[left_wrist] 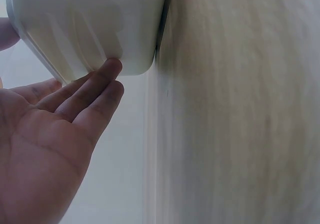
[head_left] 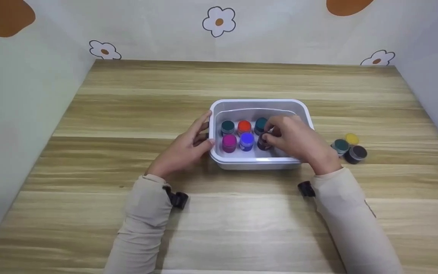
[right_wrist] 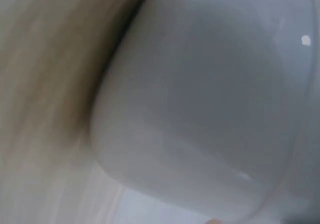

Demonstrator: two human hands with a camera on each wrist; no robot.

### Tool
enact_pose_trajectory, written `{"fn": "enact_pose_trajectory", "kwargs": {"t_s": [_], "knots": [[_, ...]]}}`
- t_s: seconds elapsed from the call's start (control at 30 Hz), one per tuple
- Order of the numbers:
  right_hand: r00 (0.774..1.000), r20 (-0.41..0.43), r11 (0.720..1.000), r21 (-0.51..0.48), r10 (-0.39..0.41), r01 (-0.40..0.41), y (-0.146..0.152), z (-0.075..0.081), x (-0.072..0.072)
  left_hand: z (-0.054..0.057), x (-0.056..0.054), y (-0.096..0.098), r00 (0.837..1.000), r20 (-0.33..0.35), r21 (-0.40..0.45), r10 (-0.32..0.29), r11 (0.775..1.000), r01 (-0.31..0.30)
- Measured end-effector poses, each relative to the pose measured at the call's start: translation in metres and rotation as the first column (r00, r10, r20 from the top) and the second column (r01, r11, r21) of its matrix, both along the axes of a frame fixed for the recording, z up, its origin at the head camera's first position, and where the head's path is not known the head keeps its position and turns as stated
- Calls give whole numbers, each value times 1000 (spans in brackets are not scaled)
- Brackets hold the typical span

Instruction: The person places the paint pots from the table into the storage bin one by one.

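Head view: dark jar is pinched between curled thumb and fingers of right hand, inside white tub. Five jars are seen left of it in tub; three more jars are placed right of that hand. Left wrist view: tub wall is touched by left hand, fingers nearly straight, nothing gripped. Right wrist view: blurred tub wall is shown; grip cannot be told here.

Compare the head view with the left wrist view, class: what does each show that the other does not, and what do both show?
Only the head view: the right hand pinching a dark jar, a magenta jar among others inside the white tub, a yellow jar outside it, and the flower-patterned wall.

Only the left wrist view: the palm of the left hand, and the tub's outer end wall with fingertips against it.

Both: the left hand, white tub and wood-grain table.
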State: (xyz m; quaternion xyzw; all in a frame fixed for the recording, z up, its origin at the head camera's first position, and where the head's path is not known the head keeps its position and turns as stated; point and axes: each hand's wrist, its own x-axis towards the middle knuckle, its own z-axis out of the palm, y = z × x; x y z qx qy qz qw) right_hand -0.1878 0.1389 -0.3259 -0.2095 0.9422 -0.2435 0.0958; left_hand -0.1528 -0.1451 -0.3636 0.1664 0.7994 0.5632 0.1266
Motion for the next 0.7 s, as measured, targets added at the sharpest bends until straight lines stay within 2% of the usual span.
{"fn": "enact_pose_trajectory", "kwargs": {"t_s": [0.13,0.27,0.43,0.5,0.57,0.7], "knots": [[998,-65,999,-49,-10,7,11,9,0,0,0,-1,1000,-13,7,3,1000,-3],[983,-178,992,-128,-47,24,31,15,1,-1,0,0,1000,-13,20,-2,1000,2],[929,-341,971,-232,-144,65,67,18,4,-1,-1,1,1000,-6,26,-1,1000,1],[912,-369,965,-246,-178,89,84,17,7,-1,-1,1,1000,-3,22,-3,1000,3],[914,-350,960,-255,-206,119,102,14,10,-1,-1,1,1000,-3,12,-2,1000,2],[947,-214,954,-231,-240,189,136,7,18,-1,-1,0,1000,-10,6,-4,1000,4]]}}
